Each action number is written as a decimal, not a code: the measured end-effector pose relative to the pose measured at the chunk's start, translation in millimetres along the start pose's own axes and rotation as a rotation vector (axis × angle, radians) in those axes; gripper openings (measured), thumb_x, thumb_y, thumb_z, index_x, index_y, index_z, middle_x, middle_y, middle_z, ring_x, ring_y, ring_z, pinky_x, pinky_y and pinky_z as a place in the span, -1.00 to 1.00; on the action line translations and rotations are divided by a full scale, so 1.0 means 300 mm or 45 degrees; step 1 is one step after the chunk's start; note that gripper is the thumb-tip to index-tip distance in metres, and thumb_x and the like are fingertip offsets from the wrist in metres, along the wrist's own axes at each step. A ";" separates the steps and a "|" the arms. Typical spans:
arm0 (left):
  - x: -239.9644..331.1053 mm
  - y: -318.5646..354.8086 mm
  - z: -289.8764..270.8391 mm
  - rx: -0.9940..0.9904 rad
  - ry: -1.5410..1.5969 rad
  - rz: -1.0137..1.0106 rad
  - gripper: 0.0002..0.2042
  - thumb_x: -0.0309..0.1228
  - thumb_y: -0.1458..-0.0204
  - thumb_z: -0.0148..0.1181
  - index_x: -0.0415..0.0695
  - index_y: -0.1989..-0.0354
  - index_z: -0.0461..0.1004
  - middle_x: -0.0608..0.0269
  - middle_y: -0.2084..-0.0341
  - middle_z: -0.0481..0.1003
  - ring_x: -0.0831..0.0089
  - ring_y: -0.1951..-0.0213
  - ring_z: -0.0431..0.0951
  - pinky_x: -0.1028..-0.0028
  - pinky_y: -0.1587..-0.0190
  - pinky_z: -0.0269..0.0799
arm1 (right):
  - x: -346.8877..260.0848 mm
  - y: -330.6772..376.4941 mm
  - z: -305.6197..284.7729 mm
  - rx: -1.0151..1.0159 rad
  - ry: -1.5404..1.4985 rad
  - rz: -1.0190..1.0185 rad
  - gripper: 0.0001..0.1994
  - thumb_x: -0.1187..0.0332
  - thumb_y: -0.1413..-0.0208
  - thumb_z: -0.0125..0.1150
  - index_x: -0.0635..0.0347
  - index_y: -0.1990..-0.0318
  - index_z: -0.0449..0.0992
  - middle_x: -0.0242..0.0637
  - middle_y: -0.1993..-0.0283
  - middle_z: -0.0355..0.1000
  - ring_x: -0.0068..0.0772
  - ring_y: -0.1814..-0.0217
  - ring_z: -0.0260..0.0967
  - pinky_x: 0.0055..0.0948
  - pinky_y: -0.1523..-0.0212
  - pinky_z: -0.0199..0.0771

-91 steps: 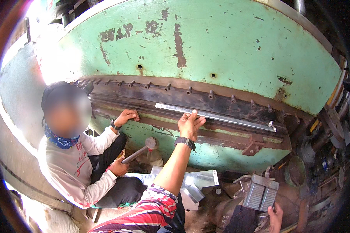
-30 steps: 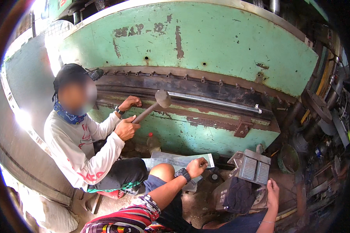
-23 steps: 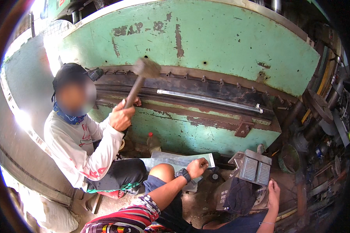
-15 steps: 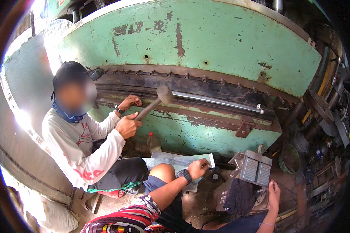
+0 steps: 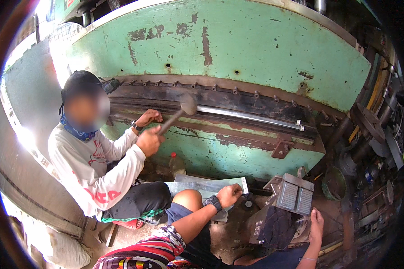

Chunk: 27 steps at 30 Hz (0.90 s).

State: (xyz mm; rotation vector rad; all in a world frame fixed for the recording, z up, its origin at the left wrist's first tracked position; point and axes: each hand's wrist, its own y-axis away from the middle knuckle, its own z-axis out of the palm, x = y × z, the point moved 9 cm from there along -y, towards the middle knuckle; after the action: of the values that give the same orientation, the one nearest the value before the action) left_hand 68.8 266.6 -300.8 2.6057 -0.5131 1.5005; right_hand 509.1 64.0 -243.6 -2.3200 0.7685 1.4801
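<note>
My left hand is over the right end of a flat pale metal sheet, its fingers curled down; what they hold, if anything, is hidden. To the right, my right hand has its fingers stretched up beside the lower right edge of a grey twin foot pedal, seemingly touching it. A co-worker squats at the left and swings a mallet by its handle. Its head is over the left end of a shiny metal strip lying along the machine's bed.
A big green press machine with a row of bolts fills the back. A red-capped bottle stands below its bed. A dark cloth drapes over a box beside my right leg. Metal parts and scrap crowd the right side.
The co-worker's mallet has dropped slightly toward the strip, its head and the gripping hand blurred by motion. Both my hands have stayed in place.
</note>
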 end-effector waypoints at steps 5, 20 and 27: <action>0.006 0.004 -0.001 0.006 -0.027 0.017 -0.79 -0.23 -0.23 0.27 -0.07 0.09 0.62 -0.06 0.25 0.68 -0.07 0.16 0.70 0.09 0.13 0.59 | -0.001 0.007 -0.003 -0.004 -0.012 -0.016 -0.36 0.01 -0.48 0.12 0.44 -0.41 0.35 -0.06 -0.42 0.38 -0.28 -0.48 0.25 -0.30 -0.50 0.14; 0.000 -0.005 0.003 0.021 0.008 0.110 -0.79 -0.27 -0.22 0.29 -0.14 0.11 0.62 -0.03 0.24 0.70 0.04 0.17 0.73 0.15 0.11 0.62 | -0.042 0.038 0.002 0.016 -0.063 0.086 -0.46 0.10 -0.48 0.14 0.41 -0.36 0.44 -0.14 -0.35 0.46 -0.35 -0.40 0.32 -0.34 -0.42 0.23; 0.008 0.003 0.027 0.013 -0.146 0.049 -0.77 -0.22 -0.24 0.25 -0.09 0.11 0.61 -0.02 0.26 0.70 0.00 0.15 0.72 0.09 0.10 0.61 | -0.108 0.073 0.001 0.008 -0.024 0.032 -0.45 0.06 -0.49 0.11 0.39 -0.35 0.45 -0.10 -0.38 0.44 -0.28 -0.42 0.31 -0.32 -0.43 0.23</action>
State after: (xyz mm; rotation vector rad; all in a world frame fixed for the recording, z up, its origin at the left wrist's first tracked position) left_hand 76.4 263.3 -302.9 2.7173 -0.5709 1.3733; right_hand 485.7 55.4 -213.6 -2.2965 0.7986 1.5056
